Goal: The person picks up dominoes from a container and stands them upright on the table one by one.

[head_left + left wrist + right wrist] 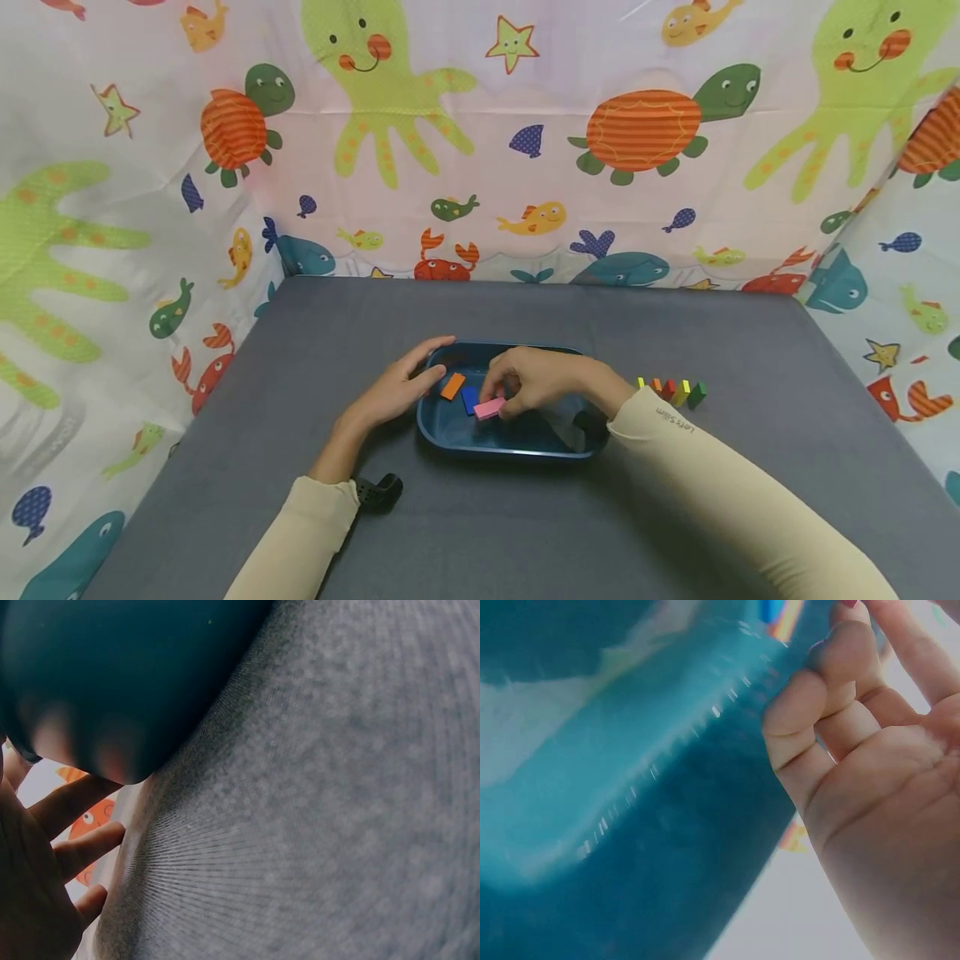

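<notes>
Inside a dark blue tray [495,452], an orange block [453,386] and a blue block [469,400] lie towards the left end. My right hand [536,377] reaches over the tray and pinches a pink block [490,408] between thumb and fingers, beside the blue one. In the right wrist view, the fingers of that hand [885,750] are bent, and only a small pink bit shows at the fingertips. My left hand [397,387] rests at the tray's left end, its fingers fairly straight; in the left wrist view, they spread beside the tray's outer wall [112,682].
To the right of the tray, a row of several small blocks stands on the grey table [480,525], among them a red block [668,390], a yellow block [681,393] and a green block [697,395]. A curtain [480,142] with sea animals borders the table's back and sides.
</notes>
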A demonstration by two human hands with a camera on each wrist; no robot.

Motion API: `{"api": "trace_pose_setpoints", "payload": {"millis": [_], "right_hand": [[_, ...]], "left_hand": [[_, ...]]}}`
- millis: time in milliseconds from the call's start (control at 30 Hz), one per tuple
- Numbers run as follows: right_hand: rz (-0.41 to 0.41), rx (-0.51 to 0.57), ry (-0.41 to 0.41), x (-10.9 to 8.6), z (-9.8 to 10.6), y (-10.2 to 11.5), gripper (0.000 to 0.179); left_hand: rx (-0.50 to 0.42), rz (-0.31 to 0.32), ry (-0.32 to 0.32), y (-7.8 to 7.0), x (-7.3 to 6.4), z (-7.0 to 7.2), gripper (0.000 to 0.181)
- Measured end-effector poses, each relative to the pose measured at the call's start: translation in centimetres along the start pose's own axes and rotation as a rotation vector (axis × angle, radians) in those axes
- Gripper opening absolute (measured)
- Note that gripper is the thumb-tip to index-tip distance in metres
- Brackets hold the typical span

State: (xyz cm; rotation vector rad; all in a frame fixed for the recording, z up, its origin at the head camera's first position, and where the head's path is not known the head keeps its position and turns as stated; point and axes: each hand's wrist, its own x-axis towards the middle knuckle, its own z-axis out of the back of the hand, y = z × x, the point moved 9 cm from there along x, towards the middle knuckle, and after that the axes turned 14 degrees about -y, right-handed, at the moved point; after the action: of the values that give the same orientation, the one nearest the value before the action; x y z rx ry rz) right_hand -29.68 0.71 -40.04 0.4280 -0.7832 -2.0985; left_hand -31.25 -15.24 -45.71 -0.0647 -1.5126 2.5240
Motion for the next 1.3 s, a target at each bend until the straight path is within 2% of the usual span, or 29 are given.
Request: {"api": "trace_pose_setpoints", "payload": {"millis": [200,367,533,733,967,1100,1200,1300], "right_hand": [[-0.009,0.014,-0.112,-2.0,3.4,-0.2,0.025],[-0.078,0.022,-0.201,-4.8,6.3,-1.1,0.026],[-0.142,0.057,-0.325,-8.5,9.3,-2.5,0.027],[-0.212,0.084,-0.513,-14.1,12.4,-5.5,0.026],[-0.364,0.086,-0.767,-21.3,13.7,-10.2,0.028],[-0.425,0.089,-0.872,-24.8,13.8,-13.1,0.028],[-0.443,0.085,-0.885,-26.8,13.4,-14.9,0.029],[-0.475,0.066,-0.844,-28.2,12.6,-16.5,0.03]], "left_hand": [[-0.009,0.003,0.002,0.1,0.0,-0.1,0.053],[-0.016,-0.001,0.004,0.2,0.0,-0.1,0.054],[-0.001,-0.011,-0.004,0.3,-0.1,0.1,0.051],[0.003,-0.016,-0.009,0.3,-0.2,0.2,0.052],[0.023,-0.017,-0.009,0.1,-0.3,0.2,0.051],[0.037,-0.018,-0.006,-0.1,-0.4,0.1,0.051],[0.034,-0.023,0.0,-0.3,-0.4,0.0,0.051],[0.018,-0.025,0.006,-0.5,-0.2,-0.2,0.052]]}}
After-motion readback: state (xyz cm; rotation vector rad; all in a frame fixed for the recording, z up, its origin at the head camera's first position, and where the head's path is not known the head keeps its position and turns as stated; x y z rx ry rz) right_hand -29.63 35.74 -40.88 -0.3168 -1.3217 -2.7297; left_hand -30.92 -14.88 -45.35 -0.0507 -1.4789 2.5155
